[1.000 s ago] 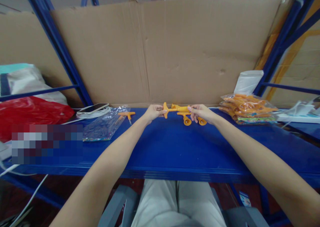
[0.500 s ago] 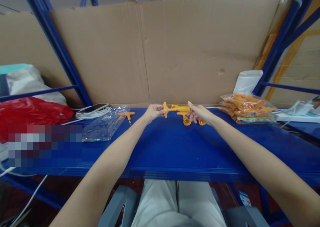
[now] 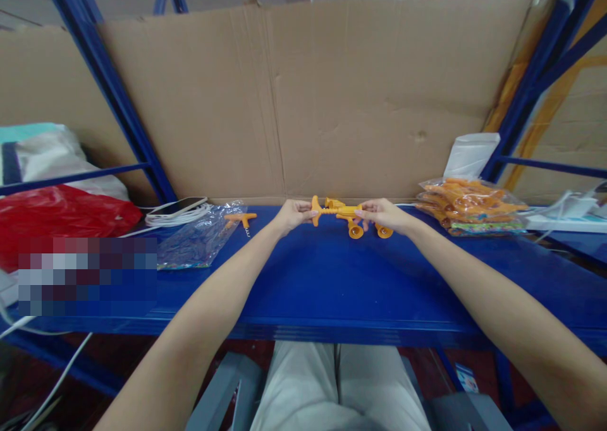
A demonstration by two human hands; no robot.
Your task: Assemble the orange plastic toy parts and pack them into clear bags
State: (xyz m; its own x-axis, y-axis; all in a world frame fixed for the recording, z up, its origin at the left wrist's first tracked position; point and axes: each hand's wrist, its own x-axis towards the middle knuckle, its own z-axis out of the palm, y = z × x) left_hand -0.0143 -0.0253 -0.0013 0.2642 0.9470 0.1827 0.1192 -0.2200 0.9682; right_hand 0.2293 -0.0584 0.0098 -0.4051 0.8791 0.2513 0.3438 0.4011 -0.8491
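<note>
Centre of frame: left hand (image 3: pixel 293 217) is pinching an orange plastic T-shaped handle with ridged shaft (image 3: pixel 315 211); right hand (image 3: pixel 383 217) is gripping an orange plastic tubular piece (image 3: pixel 349 210) just right of it

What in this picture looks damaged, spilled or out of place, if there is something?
Only the cardboard panel behind the blue table stands out: it has a vertical crease and, toward the right, a small dent, so it looks worn. No spill shows.
</note>
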